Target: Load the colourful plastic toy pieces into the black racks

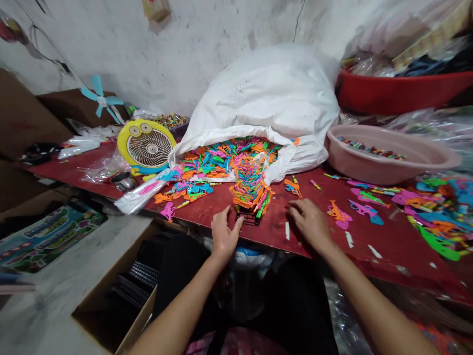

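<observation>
My left hand [223, 232] rests on the near edge of the red table [391, 241], fingers spread, thumb touching a small black ridged piece [248, 217]. Just behind that piece lies a stack of bright plastic toy parts [251, 190]. My right hand [309, 221] lies palm down on the table to the right, its fingers curled loosely and holding nothing I can make out. A big white sack [273, 93] lies open behind, spilling orange, green, pink and blue plastic pieces [221, 160]. Loose guitar-shaped pieces [338, 215] lie right of my right hand.
A pink basin [388, 165] with small coloured sticks stands at right, a red tub [399, 93] behind it. A yellow desk fan [147, 145] stands left of the sack. More coloured parts [439, 217] are heaped far right. A cardboard box [121, 296] of black pieces sits lower left.
</observation>
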A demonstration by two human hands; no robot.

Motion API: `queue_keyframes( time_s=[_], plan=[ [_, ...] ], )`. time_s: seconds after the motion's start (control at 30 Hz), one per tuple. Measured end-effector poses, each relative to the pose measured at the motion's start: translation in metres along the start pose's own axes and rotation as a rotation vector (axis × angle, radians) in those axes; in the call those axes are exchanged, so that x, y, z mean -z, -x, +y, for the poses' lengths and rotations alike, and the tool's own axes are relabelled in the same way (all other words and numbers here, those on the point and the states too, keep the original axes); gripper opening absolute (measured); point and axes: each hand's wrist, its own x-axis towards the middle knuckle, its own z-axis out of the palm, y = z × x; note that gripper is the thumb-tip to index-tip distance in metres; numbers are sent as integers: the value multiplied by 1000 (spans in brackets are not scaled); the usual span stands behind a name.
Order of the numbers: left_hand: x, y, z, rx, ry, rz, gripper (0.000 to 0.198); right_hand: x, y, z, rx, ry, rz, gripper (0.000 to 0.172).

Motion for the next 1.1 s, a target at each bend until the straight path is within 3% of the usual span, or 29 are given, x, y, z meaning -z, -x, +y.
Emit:
queue_keyframes(
  time_s=[0.13, 0.23, 0.33, 0.43, 0.63, 0.83, 0.93, 1.1],
  plan=[
    [-4, 6, 7, -69, -189, -77, 88, 8, -48, 35, -172, 222, 30, 30],
    [-7, 6, 14, -63, -299, -114, 110, 6, -78, 49, -64, 372, -76, 38],
    [-8, 6, 16, -54, -338, -137, 108, 2, -102, 63, 133, 477, -256, 48],
    [-7, 4, 14, -36, -330, -143, 94, -1, -113, 77, 206, 501, -369, 49],
    [5, 1, 2, 0, -305, -152, 68, 4, -91, 78, 327, 427, -403, 34],
    [-1, -3, 17, 97, -320, -159, 106, 11, -54, 53, 373, 226, -404, 22],
    [-8, -8, 28, 101, -288, -180, 103, 8, -44, 42, 251, 36, -337, 18],
    [-7, -16, 37, 131, -219, -156, 105, -1, -22, 10, -172, -564, -246, 25]
  ],
)
